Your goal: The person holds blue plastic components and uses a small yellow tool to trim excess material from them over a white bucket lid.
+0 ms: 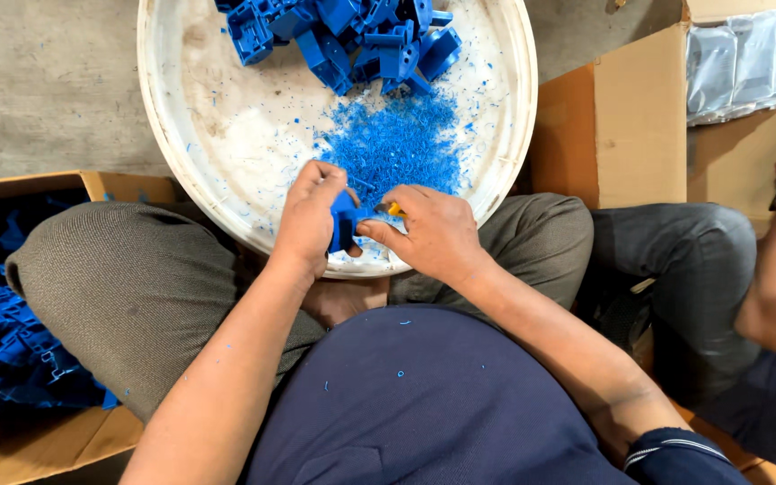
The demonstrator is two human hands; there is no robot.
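Blue plastic part being trimmed over a white basin, centre of the frame

The blue plastic part [345, 224], small and blocky, is sitting above the white basin [226, 135]; the left hand [312, 216] is gripping it with curled fingers; the right hand [433, 233] is pinching a yellow-handled tool [393, 209] against it.

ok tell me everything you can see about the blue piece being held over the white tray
The blue piece is a small moulded part that looks like plastic, angular with flat walls. The left hand grips it over the near rim of the white tray, hiding much of it. The right hand presses a yellow-handled tool to its right edge.
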